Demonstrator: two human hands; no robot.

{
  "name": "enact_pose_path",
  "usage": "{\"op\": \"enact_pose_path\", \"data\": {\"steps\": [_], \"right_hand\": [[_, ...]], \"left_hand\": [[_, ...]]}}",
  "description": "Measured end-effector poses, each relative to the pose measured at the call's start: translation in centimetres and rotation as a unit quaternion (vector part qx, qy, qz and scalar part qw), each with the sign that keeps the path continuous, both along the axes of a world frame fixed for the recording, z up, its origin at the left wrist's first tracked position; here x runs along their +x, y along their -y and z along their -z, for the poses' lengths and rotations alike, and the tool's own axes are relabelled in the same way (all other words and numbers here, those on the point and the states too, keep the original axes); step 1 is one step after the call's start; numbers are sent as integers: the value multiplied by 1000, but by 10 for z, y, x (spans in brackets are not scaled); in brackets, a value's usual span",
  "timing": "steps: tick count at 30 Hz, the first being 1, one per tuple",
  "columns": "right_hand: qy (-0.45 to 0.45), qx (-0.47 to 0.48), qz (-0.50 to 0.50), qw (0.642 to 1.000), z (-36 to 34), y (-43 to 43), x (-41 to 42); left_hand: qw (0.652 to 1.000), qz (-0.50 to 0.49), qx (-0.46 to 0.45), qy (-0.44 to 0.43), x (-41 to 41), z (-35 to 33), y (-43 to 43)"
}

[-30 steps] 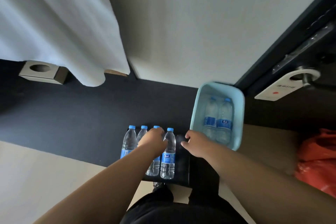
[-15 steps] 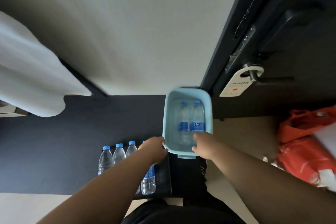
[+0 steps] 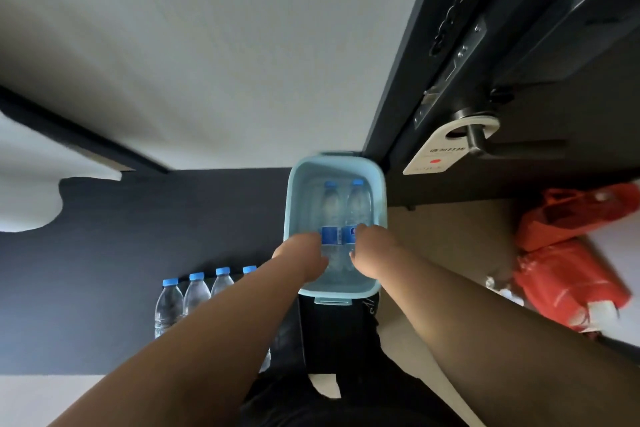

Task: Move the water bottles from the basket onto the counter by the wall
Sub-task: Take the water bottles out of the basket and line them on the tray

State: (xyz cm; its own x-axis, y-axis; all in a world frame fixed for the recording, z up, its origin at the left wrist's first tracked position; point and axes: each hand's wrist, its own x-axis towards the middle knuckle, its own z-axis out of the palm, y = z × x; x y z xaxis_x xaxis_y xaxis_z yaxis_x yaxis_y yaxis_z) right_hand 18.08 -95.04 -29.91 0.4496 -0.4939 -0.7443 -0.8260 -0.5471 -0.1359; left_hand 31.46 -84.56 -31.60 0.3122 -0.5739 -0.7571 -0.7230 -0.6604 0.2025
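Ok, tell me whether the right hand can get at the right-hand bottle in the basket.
Probably yes. The right hand is inside the open-topped light blue basket, right at the label of the right-hand water bottle, with nothing between them. Whether it grips is unclear.

Dark door, set at the upper right, fitted with a security chain and a metal latch plate. Lever handle, dark metal, on which a white door hanger printed with a red dot is hung. Orange plastic bag, crumpled, laid on the beige floor below the door; small white scraps are seen just beside it. White fabric, draped, is cut off by the left edge.
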Motion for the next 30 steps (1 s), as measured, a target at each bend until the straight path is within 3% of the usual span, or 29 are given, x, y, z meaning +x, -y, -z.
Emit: {"op": "enact_pose_path", "data": {"steps": [6,10,16,22,30], "right_hand": [[-30,30,114,993,28,3,28],[-65,32,99,992,49,7,33],[-29,51,183,981,63,2,37],[57,74,336,937,84,7,34],[103,64,424,898,117,0,36]], "left_hand": [[997,-78,4,-23,0,23,18],[994,-84,24,-58,-5,43,24],[989,-126,38,-72,-10,67,24],[938,-331,26,-102,-8,89,26],[885,-455,-18,-94,-13,105,32]]}}
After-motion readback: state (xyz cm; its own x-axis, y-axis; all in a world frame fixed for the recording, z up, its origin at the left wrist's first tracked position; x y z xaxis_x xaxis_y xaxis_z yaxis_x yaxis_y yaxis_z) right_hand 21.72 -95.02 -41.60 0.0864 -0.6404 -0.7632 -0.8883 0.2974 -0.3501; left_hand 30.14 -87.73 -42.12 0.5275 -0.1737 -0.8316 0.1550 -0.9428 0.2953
